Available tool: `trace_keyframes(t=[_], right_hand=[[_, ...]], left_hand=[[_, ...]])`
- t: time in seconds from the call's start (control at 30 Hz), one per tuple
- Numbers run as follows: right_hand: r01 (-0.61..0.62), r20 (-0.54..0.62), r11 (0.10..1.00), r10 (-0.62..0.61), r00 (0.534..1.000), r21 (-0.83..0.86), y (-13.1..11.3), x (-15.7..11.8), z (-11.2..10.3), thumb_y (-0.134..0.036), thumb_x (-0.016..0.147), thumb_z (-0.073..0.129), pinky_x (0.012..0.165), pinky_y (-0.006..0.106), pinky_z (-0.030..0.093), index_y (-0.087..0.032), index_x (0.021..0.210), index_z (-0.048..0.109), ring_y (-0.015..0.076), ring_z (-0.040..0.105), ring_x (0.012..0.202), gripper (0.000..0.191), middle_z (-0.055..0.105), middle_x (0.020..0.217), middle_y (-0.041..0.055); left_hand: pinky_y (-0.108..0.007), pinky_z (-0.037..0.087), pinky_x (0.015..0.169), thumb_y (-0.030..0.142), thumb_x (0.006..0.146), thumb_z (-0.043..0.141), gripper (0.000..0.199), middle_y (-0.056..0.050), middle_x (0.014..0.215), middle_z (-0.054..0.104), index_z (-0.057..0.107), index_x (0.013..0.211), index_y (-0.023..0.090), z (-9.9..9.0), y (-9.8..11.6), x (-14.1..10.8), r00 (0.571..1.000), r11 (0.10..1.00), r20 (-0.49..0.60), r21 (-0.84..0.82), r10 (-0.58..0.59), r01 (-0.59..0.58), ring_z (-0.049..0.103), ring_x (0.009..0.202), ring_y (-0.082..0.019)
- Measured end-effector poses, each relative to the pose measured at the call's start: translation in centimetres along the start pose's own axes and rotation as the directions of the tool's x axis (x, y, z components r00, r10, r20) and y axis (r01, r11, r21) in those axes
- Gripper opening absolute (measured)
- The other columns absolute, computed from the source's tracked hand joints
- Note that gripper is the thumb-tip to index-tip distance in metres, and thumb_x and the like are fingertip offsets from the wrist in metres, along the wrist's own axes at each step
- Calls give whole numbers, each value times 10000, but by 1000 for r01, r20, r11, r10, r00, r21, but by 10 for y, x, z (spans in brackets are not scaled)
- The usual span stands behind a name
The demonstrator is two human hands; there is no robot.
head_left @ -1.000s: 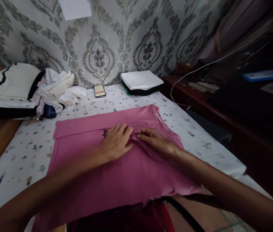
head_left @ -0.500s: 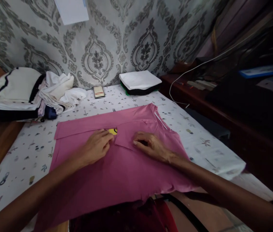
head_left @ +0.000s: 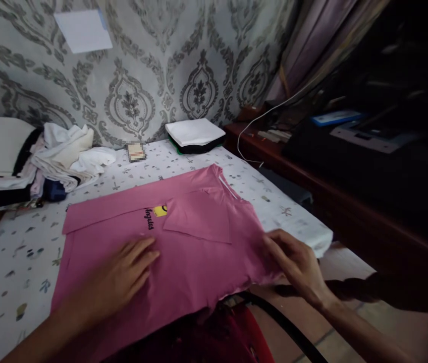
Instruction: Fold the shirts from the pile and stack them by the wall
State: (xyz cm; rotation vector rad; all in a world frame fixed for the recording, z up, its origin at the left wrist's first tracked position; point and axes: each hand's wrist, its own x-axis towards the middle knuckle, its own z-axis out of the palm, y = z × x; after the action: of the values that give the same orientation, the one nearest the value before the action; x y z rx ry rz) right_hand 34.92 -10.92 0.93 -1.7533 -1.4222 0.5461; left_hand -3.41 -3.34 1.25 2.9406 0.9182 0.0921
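Observation:
A pink T-shirt (head_left: 195, 262) lies spread across the patterned bed sheet. Its far side is folded inward, with the sleeve laid flat over the front. Beside that sleeve, part of a yellow print and the dark lettering "Angeles" show. My left hand (head_left: 132, 267), slightly blurred, is over the middle of the shirt with its fingers stretched out and holds nothing. At the shirt's right edge, near the neckline, my right hand (head_left: 297, 259) pinches the fabric between thumb and fingers. The fingertips there are partly hidden.
Folded white and dark clothes (head_left: 195, 132) lie by the wall. A larger clothes pile (head_left: 2, 146) stands at the left, next to crumpled white garments (head_left: 66, 151). A small box (head_left: 136, 151) sits between them. Along the right runs a dark red wooden surface (head_left: 312, 186) with a white cable (head_left: 242, 136).
My left hand has moved back toward me, uncovering the lettering. My right hand has left the folded sleeve for the shirt's right edge. The view has turned right.

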Motion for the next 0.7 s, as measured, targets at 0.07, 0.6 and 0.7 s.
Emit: trace_keyframes(t=[0.07,0.6,0.7], right_hand=[[-113,10,993,113,994,42,13,-30,-7,-657,885,501,517,340,449,-252,624,546,195,493,533,483,500,558,16],[-530,528,734,274,804,426,81,-65,44,-646,669,774,1039,527,480,-182,1026,746,341,677,1082,586,746,1085,136],[-524,590,793,271,761,312,68,-69,32,-686,654,749,1058,535,461,-192,1012,764,363,656,1108,611,743,1063,135]], left_hand=[[-432,461,1090,254,995,424,426,-62,1472,546,554,1400,266,-1,11,-19,999,997,16,57,52,-53,492,1342,-238],[-308,489,940,220,931,487,561,-41,1388,632,461,1489,276,27,28,-105,981,930,-87,344,172,-133,595,1229,-227],[-300,505,939,174,872,521,605,-22,1396,627,492,1462,303,25,21,-114,991,958,-15,258,134,-126,616,1208,-220]])
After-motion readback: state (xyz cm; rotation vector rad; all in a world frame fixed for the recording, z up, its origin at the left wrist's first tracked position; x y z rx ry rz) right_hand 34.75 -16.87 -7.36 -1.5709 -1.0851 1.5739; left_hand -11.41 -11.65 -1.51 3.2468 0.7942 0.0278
